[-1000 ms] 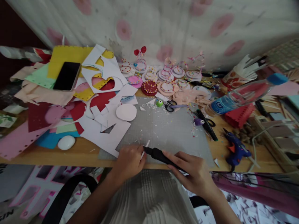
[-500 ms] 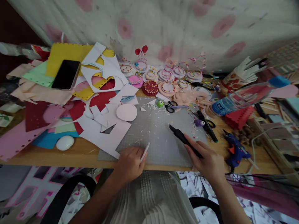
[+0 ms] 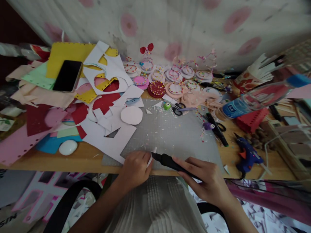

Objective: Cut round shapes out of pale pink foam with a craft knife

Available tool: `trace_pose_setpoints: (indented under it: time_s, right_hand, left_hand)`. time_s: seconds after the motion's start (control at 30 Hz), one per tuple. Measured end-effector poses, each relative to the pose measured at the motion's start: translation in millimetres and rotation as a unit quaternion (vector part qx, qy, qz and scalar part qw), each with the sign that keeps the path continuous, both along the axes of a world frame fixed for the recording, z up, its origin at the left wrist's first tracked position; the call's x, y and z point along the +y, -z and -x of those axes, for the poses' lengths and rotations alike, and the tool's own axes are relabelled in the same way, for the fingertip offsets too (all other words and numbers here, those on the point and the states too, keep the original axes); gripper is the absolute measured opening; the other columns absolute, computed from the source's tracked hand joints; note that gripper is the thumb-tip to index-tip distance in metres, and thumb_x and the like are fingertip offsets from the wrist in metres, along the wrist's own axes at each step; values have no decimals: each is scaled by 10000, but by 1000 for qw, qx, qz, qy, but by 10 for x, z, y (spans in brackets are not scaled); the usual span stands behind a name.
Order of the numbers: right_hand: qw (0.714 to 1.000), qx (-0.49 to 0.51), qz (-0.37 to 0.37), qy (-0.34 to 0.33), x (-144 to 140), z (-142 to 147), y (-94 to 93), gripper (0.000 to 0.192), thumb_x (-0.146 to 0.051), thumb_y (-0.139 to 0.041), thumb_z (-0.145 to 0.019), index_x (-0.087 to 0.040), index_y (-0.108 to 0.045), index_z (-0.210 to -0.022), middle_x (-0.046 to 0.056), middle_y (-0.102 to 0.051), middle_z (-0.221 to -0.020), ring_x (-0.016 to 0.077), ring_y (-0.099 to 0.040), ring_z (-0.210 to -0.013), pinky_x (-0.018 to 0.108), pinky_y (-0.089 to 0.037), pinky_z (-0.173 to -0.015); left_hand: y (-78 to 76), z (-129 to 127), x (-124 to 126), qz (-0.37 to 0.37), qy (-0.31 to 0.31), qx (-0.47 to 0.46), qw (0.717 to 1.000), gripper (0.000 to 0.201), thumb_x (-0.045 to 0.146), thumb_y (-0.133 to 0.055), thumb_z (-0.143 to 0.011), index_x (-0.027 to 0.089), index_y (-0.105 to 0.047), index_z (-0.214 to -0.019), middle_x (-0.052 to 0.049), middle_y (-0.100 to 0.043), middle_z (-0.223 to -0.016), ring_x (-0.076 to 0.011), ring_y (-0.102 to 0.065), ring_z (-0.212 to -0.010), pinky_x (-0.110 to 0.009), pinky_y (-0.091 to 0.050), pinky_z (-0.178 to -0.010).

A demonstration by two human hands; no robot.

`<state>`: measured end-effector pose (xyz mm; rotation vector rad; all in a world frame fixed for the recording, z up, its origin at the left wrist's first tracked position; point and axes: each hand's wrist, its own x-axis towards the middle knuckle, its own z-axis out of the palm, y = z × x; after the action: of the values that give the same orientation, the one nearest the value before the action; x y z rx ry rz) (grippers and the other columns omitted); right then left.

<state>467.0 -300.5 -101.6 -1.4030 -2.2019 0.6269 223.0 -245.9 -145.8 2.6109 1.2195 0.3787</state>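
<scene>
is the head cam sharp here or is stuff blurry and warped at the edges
Head view: the grey mat and both hands, left hand and right hand, read fairly sharp; the bottle and the right edge smear and bend with wide-angle distortion; light is soft and dim, with no hard glare.

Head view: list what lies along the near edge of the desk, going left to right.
White oval pebble-shaped object → left hand pinching a small white strip → black pen-shaped tool → right hand holding it → blue hot-glue gun.
</scene>
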Motion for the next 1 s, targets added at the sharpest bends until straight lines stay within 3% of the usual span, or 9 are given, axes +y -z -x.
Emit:
trace_pose_setpoints:
  time_s: [0.23, 0.4, 0.57, 0.63, 0.7, 0.77, 0.83, 0.93, 1.0]
  right_hand:
    - [999, -32, -12, 26, -16, 32, -1, 441, -238, -538, -947, -280, -533, -1386, 19, -681, -803, 116, -632, -648, 212, -458, -580]
    - [977, -111, -41, 177, 45, -161, 162, 392, -334, -552, -926, -294, -614, -1311, 10, -680, -738, 137, -641, -574, 222, -432, -480]
    - [958, 119, 72, 251, 70, -233, 335, 391, -426, -579, -887, -228, -683, -1207, 77, -741, -985, 229, -694, -833, 302, -547, -682]
    - [918, 212, 144, 304, 93, -167, 378, 441, -492, -609, -849, -184, -696, -1152, 63, -725, -810, 198, -658, -646, 282, -515, -534]
    - [868, 286, 210, 346, 143, -97, 412, 508, -526, -674, -785, -155, -664, -1132, -2, -627, -612, 123, -511, -429, 236, -401, -385]
    - [833, 345, 242, 358, 209, -56, 435, 527, -515, -733, -734, -157, -619, -1104, -33, -581, -588, 84, -426, -375, 215, -340, -345]
    - [820, 389, 244, 342, 269, -51, 456, 465, -493, -740, -739, -171, -597, -1043, -23, -593, -623, 79, -426, -385, 208, -338, -343]
    - [813, 439, 243, 296, 307, -86, 518, 342, -458, -689, -799, -179, -597, -974, -8, -596, -627, 82, -426, -397, 201, -339, -338]
    - [800, 473, 232, 288, 297, -110, 597, 337, -427, -684, -798, -183, -599, -1014, 29, -642, -720, 94, -464, -429, 202, -355, -334]
  left_hand:
    - [-9, -7, 21, -19, 4, -13, 1000, 261, 197, -399, -937, 179, -568, -739, -49, -608, -644, -219, -613, -626, -339, -437, -565]
    - [11, 16, -7, -20, 13, -9, 1000, 280, 211, -404, -949, 178, -561, -720, -51, -614, -672, -215, -614, -655, -348, -454, -598]
    - [40, 36, 20, 3, 5, -34, 999, 319, 237, -373, -968, 180, -563, -719, -46, -608, -651, -205, -607, -629, -335, -436, -581]
    - [45, 33, 38, 19, -5, -51, 999, 325, 240, -370, -966, 178, -564, -712, -46, -606, -637, -199, -602, -604, -326, -423, -562]
    - [38, 29, 45, 40, -16, -68, 997, 329, 237, -373, -960, 177, -565, -699, -44, -606, -625, -193, -600, -587, -316, -419, -554]
    - [10, 39, 47, 76, -26, -86, 993, 339, 249, -377, -959, 177, -567, -688, -45, -611, -619, -191, -603, -582, -310, -432, -555]
    - [-44, 79, 67, 140, -45, -117, 982, 357, 280, -374, -973, 176, -578, -699, -44, -634, -634, -189, -623, -603, -300, -466, -566]
    - [-170, 201, 202, 195, -96, -206, 954, 314, 300, -362, -995, 175, -638, -913, -56, -725, -835, -197, -688, -807, -294, -544, -705]
    - [-268, 303, 392, 158, -109, -248, 950, 304, 269, -361, -995, 191, -568, -1204, -84, -701, -1137, -210, -650, -1069, -336, -529, -900]
